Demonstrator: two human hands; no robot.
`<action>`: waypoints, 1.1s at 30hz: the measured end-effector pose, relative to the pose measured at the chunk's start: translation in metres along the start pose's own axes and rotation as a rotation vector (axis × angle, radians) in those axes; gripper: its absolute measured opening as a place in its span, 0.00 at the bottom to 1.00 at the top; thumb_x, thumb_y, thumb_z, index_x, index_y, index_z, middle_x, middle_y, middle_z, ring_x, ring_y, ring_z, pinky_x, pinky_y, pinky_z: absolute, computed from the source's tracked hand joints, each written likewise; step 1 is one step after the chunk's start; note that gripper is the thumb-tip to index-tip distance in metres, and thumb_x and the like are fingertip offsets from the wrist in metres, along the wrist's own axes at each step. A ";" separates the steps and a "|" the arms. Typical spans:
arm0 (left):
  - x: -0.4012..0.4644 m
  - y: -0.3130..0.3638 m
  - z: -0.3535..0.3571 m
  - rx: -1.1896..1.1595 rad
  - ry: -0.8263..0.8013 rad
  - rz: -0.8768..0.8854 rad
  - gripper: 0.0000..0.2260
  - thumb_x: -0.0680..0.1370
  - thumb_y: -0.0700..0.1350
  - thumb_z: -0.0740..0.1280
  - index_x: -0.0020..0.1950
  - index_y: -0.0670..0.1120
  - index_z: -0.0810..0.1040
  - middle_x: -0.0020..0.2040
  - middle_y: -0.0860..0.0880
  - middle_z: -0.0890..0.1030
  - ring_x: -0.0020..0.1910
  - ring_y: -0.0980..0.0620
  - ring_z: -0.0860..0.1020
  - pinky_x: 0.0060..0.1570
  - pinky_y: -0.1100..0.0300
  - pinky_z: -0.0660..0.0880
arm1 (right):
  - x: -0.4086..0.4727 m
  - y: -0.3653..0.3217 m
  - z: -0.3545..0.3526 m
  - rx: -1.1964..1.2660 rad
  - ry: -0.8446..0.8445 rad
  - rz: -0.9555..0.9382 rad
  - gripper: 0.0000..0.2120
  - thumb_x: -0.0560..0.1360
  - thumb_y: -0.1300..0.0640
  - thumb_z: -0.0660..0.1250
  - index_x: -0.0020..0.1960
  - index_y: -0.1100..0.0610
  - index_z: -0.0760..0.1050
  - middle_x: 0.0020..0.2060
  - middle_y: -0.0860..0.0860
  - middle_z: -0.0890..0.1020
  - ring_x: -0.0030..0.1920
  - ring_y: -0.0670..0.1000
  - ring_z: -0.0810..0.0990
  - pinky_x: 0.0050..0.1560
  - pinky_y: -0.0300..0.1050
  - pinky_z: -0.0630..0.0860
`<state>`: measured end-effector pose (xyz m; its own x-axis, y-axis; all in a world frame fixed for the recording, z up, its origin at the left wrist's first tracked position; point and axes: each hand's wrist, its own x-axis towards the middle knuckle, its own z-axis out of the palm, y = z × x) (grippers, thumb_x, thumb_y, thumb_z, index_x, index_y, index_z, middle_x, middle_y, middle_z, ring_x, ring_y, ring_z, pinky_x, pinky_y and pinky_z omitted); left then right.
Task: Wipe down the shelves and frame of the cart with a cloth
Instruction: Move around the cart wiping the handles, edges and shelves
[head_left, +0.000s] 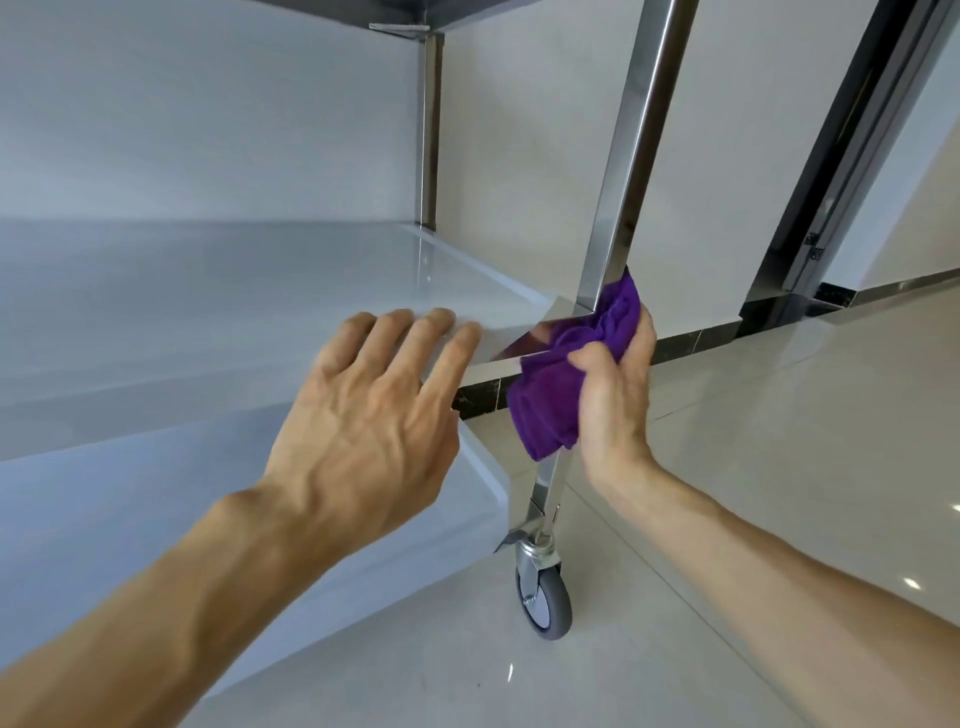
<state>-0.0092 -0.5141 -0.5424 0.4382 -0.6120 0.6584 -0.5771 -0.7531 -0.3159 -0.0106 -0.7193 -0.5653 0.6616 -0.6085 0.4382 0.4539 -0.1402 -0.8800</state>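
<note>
A stainless steel cart fills the left of the view, with a shiny middle shelf (249, 291) and a lower shelf (130, 514) under it. The near right leg (631, 156) rises as a square steel post. My right hand (615, 400) grips a bunched purple cloth (561, 384) and presses it around that post at the middle shelf's corner. My left hand (374, 415) lies flat with straight fingers on the front edge of the middle shelf, just left of the cloth.
A grey caster wheel (544, 597) stands under the near post on the glossy tiled floor (753, 493). The far post (430, 130) stands against a pale wall. A dark skirting strip and a dark door frame (852, 156) run at the right.
</note>
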 end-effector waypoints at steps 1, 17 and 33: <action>0.001 0.002 0.002 0.010 0.009 -0.013 0.26 0.75 0.46 0.65 0.71 0.39 0.68 0.65 0.40 0.74 0.59 0.37 0.74 0.60 0.44 0.67 | -0.002 0.005 0.003 -0.048 0.012 -0.043 0.34 0.71 0.66 0.62 0.72 0.43 0.61 0.67 0.51 0.73 0.62 0.44 0.76 0.61 0.41 0.76; 0.002 0.007 0.016 0.108 0.100 -0.038 0.26 0.74 0.44 0.64 0.72 0.41 0.67 0.64 0.39 0.74 0.57 0.37 0.74 0.59 0.45 0.64 | -0.038 0.118 -0.026 -0.351 -0.063 0.380 0.25 0.75 0.62 0.73 0.60 0.45 0.62 0.59 0.51 0.75 0.56 0.50 0.78 0.60 0.56 0.79; 0.000 0.007 0.026 0.090 0.179 -0.039 0.24 0.75 0.43 0.62 0.72 0.41 0.69 0.64 0.40 0.75 0.57 0.37 0.74 0.60 0.46 0.62 | -0.011 0.100 -0.027 -0.304 -0.118 0.061 0.28 0.75 0.60 0.72 0.67 0.46 0.60 0.59 0.49 0.76 0.53 0.48 0.82 0.47 0.49 0.84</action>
<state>0.0046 -0.5259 -0.5619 0.3253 -0.5353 0.7795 -0.4943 -0.7990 -0.3424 0.0116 -0.7480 -0.6631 0.7546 -0.5307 0.3860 0.2245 -0.3439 -0.9118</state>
